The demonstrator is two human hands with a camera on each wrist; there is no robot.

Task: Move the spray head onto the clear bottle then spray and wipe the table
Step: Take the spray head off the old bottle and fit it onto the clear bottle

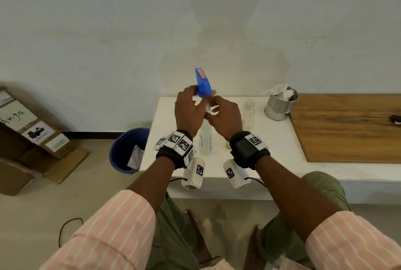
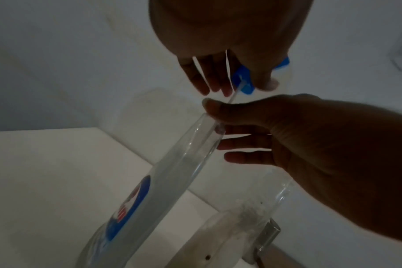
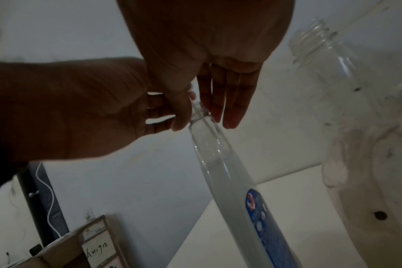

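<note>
White table (image 1: 271, 139): spray head (image 1: 203, 84) in left hand (image 1: 187, 112), above labelled bottle (image 1: 205, 137).

Our left hand (image 1: 188, 111) is raised ahead of us, its fingers and thumb curled in a pinch. Our right hand (image 1: 225, 115) sits just beside it, thumb and forefinger pinched, the other fingers (image 2: 239, 143) stretched out straight. Both forearms reach forward, wrists near each other.

The head view is evenly and softly lit with edges bowed, while both wrist views are rendered dim, grainy and backlit.
</note>
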